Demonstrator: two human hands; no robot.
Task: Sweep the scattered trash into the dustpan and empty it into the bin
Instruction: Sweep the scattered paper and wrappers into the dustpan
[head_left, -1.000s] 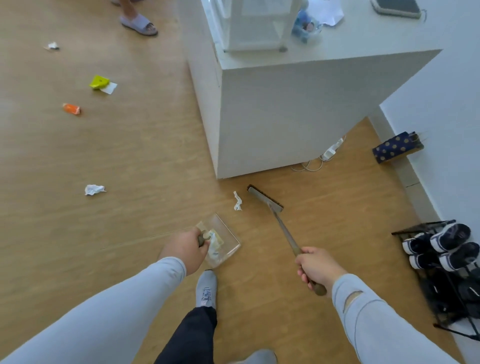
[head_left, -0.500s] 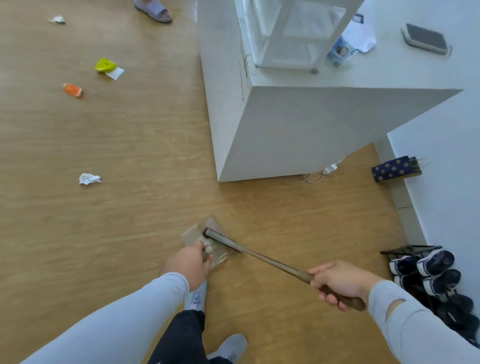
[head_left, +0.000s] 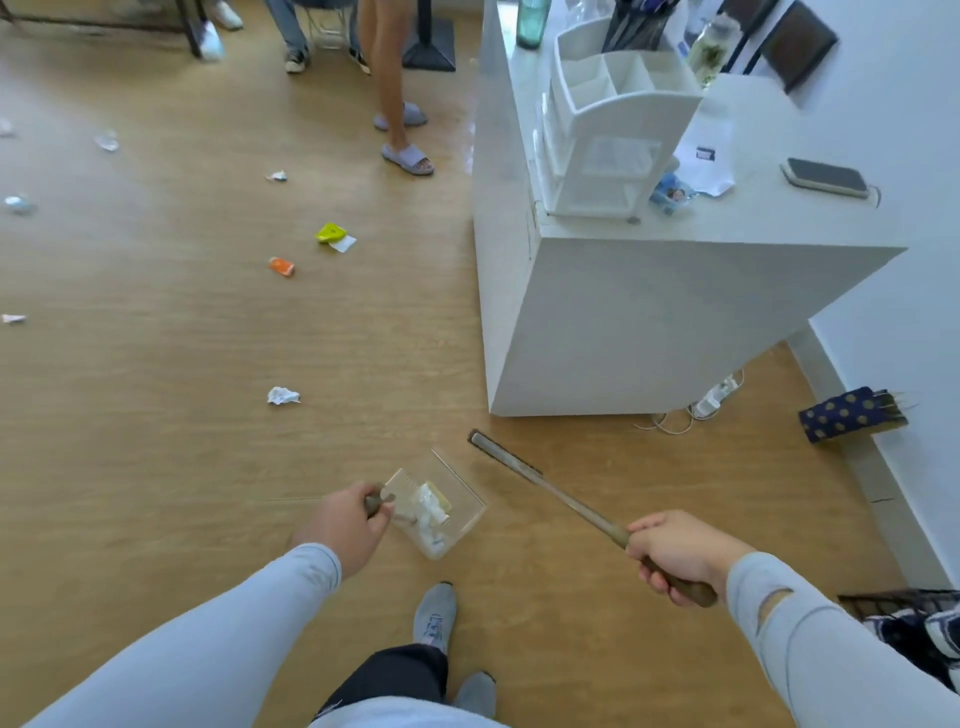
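Left hand (head_left: 340, 525) grip closed on dustpan (head_left: 441, 506) handle, right hand (head_left: 675, 553) grip holding broom (head_left: 545, 486), paper (head_left: 283, 396) on floor (head_left: 156, 441)

Left hand (head_left: 340, 525) grips a clear dustpan (head_left: 441, 506) holding white scraps; right hand (head_left: 675, 553) grips the brush (head_left: 545, 486) beside it.

Open floor (head_left: 156, 441) lies left; the white counter (head_left: 639, 332) blocks right, seemingly close.

Light grey sleeves (head_left: 218, 644), right one torn, black trousers (head_left: 395, 675), grey shoes (head_left: 435, 616).
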